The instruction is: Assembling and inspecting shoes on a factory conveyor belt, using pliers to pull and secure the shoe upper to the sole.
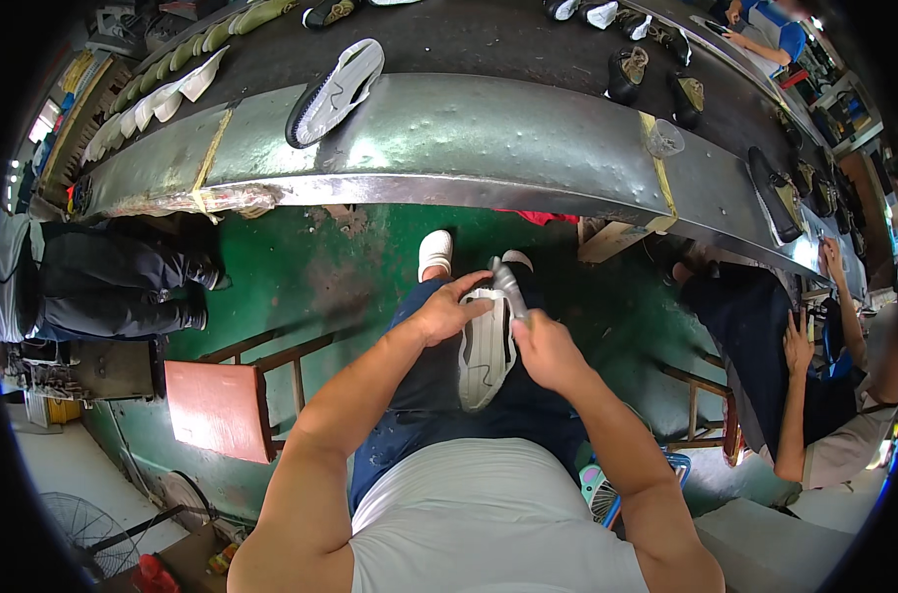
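A shoe (483,361) lies sole up over my lap, its pale grey-white underside facing me with a thin dark squiggle near the heel end. My left hand (449,314) grips its left edge near the far end, fingers stretched along the rim and thumb over the sole. In my right hand (550,351) is a silver, hammer-like metal tool (507,287), somewhat blurred. It slants over the far right part of the shoe, near my left fingertips. I cannot tell whether it touches the sole.
Ahead runs a metal-edged conveyor (429,128) bearing another upturned shoe (338,94), pale uppers (163,102) and several dark shoes (627,71). A brown stool (217,407) stands left. A person (815,366) sits right, another (93,277) left. A fan (79,534) is lower left.
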A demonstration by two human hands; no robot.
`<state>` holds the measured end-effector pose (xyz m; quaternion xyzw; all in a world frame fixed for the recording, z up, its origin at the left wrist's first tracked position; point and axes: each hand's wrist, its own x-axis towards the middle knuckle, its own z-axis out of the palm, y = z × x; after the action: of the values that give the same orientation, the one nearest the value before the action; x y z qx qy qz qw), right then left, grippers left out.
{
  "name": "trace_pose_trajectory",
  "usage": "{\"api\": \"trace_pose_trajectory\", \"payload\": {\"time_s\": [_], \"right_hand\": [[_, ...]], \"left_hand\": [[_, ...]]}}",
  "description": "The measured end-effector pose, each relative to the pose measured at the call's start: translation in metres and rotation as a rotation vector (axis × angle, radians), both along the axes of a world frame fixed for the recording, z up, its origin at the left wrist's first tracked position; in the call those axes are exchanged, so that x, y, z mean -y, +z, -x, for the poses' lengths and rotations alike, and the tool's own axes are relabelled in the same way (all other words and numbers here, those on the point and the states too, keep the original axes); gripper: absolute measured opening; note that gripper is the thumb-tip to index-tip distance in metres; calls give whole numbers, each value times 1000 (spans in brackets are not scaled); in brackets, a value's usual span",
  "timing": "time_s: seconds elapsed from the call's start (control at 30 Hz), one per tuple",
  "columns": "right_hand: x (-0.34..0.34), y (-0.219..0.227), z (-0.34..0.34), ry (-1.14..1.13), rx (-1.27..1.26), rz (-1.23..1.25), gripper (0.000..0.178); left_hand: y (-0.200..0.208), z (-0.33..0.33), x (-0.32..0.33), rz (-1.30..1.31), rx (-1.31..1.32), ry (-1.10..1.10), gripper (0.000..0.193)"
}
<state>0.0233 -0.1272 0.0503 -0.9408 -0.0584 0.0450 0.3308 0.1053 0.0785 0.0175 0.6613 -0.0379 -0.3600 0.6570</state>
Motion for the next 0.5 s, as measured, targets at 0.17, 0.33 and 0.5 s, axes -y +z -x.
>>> {"api": "trace_pose_trajectory", "payload": {"time_s": [0.17, 0.33, 0.5], "right_hand": [[16, -16, 5, -97, -192, -202, 48], [2, -12, 18, -229, -320, -102, 61], [-3, -23, 28, -238, -350, -28, 60]], "left_hand": [[-34, 19, -6, -179, 157, 16, 61], [-28, 63, -8, -356, 85, 113, 50], [-46, 87, -5, -141, 128, 158, 76]]}}
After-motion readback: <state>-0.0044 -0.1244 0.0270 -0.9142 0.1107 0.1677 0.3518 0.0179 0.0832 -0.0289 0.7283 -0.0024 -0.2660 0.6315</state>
